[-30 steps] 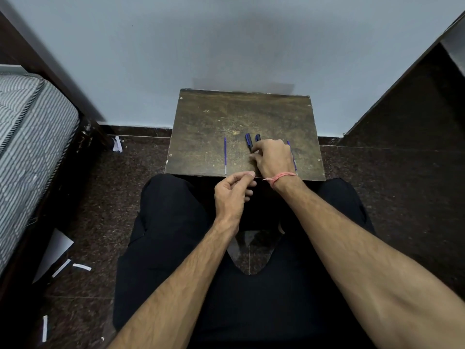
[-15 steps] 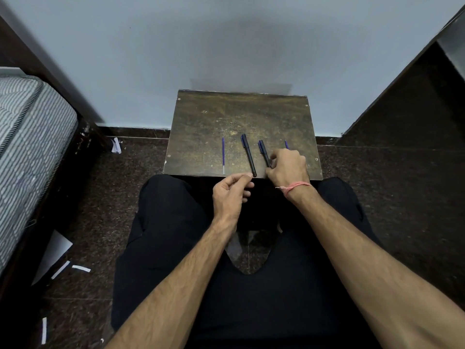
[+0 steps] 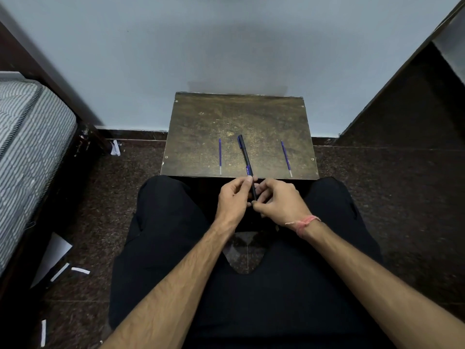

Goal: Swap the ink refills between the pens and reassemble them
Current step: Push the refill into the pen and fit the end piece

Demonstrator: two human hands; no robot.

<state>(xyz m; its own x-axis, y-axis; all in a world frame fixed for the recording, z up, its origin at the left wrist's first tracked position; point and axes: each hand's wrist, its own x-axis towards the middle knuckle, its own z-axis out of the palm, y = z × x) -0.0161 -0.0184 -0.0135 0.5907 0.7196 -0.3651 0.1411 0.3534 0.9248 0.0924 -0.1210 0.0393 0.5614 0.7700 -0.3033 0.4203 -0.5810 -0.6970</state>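
A black pen body [image 3: 245, 154] lies on the small brown table [image 3: 201, 122] at frame centre, its long axis running from upper left to lower right, capped end toward the wall. A second pen body [image 3: 254, 191] continues that line just below the table's near edge, pinched between the left hand [image 3: 232, 200] and right hand [image 3: 280, 201]. Half a second ago it lay on the table under the right hand. Two thin blue refills, the left refill [image 3: 220, 156] and right refill [image 3: 286, 158], lie on either side, tips toward the person.
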